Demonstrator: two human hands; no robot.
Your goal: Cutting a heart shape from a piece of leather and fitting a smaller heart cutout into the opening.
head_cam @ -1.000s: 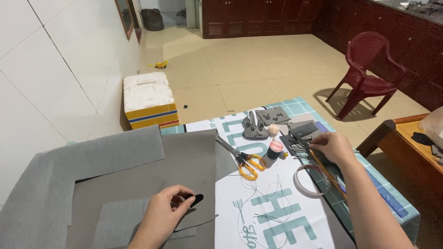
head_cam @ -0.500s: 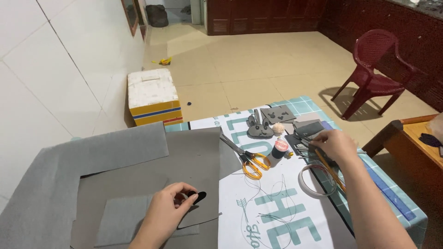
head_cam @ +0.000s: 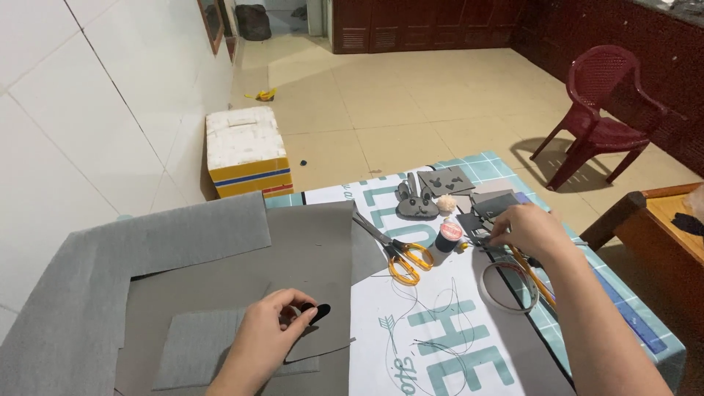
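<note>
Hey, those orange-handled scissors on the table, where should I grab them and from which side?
Take the scissors by the orange loop handles, which lie at the near end toward you. The closed blades point away toward the upper left, resting at the edge of the grey felt sheet. Probably best to come from the near right side with the right hand, since black thread trails just below.

A small black oval felt piece (head_cam: 320, 313) lay flat on the grey felt sheet (head_cam: 308, 249). Dark grey felt cutouts (head_cam: 484, 220) sat piled near the desk's far edge.

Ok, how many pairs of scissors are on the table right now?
1. The orange-handled scissors lie between the grey fabric sheets and the thread spool. More could be hidden under the right hand.
</note>
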